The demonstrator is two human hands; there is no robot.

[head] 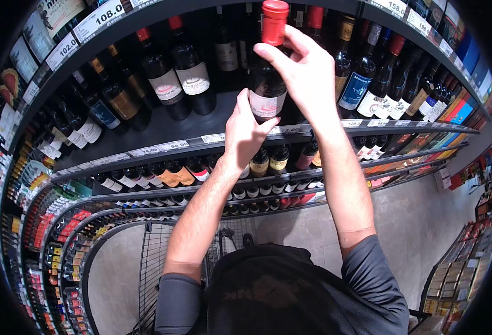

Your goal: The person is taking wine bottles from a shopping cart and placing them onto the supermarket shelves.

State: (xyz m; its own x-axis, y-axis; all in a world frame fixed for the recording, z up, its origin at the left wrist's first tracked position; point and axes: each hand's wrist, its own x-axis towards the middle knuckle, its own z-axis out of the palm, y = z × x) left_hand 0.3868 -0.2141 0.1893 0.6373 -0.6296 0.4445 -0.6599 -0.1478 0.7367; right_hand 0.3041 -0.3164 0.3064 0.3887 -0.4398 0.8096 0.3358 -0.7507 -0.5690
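Note:
Before me a dark glass wine bottle (pixel 268 90) stands upright at the front of an upper shelf. Its neck has a red capsule (pixel 275 23), and a white label with a red drawing faces me. My left hand (pixel 248 125) holds it low down, thumb and fingers about the base. Higher up, my right hand (pixel 306 69) grips the neck just below the capsule, the thumb in front and the fingers partly hidden behind. Two bottles with similar labels, one with a red-toned label (pixel 165 87) and one with a white label (pixel 192 79), stand further left.
Several wine bottles, among them one with a blue label (pixel 355 90), line the shelf to the right. Price tags run along the shelf edge (pixel 158 148). Lower shelves hold more bottles (pixel 174 173). A wire shopping cart (pixel 156 251) stands below on the grey floor (pixel 400 226).

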